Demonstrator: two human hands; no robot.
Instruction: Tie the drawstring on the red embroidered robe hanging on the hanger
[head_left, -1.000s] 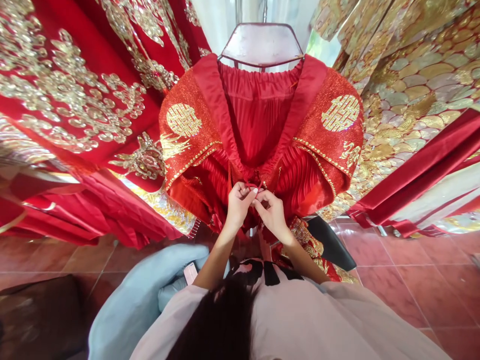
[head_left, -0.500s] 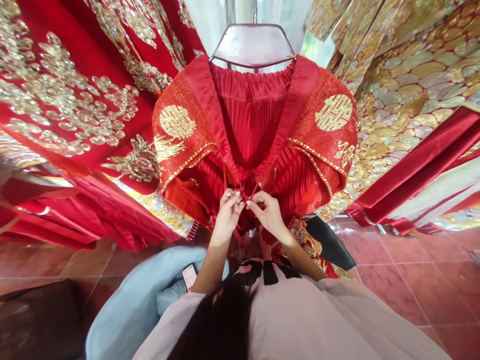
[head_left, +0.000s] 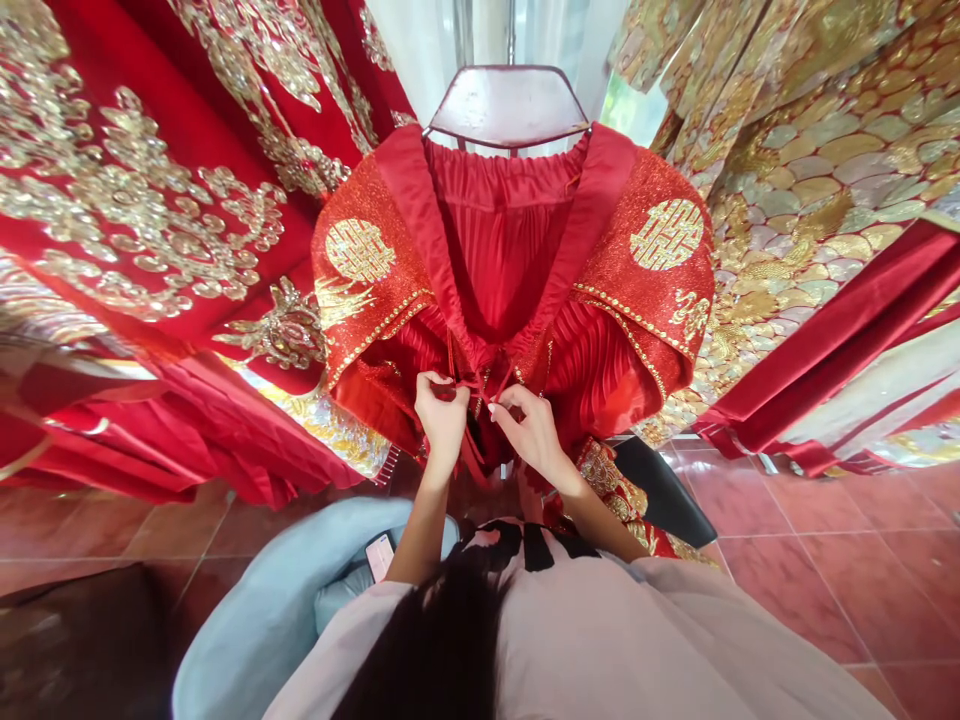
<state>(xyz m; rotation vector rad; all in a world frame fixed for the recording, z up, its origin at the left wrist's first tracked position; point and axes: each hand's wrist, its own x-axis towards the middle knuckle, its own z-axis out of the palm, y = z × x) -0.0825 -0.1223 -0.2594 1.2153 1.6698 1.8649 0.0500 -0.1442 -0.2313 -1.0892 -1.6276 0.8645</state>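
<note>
A red pleated skirt (head_left: 495, 235) with an elastic waistband and glittery panels bearing round gold emblems hangs from clips. Red cords (head_left: 480, 390) come together at the low point of its V-shaped waistband, where they seem to be looped in a knot. My left hand (head_left: 441, 418), on the left of the knot, pinches a cord between thumb and finger. My right hand (head_left: 529, 425) is closed at the right side, thumb and fingertips on a cord close to the knot. The fingers partly hide the cord ends.
The skirt's hanger (head_left: 510, 105) is at the top. Red beaded garments (head_left: 150, 200) hang at left, gold scale-patterned ones (head_left: 832, 170) at right. A light-blue chair (head_left: 240, 620) holding a phone (head_left: 379, 555) stands lower left. A black flat object (head_left: 664, 490) lies right, above the tiled floor (head_left: 810, 530).
My left hand has moved left, away from the knot, drawing the cord out sideways. My right hand stays close to the knot. The view has shifted slightly.
</note>
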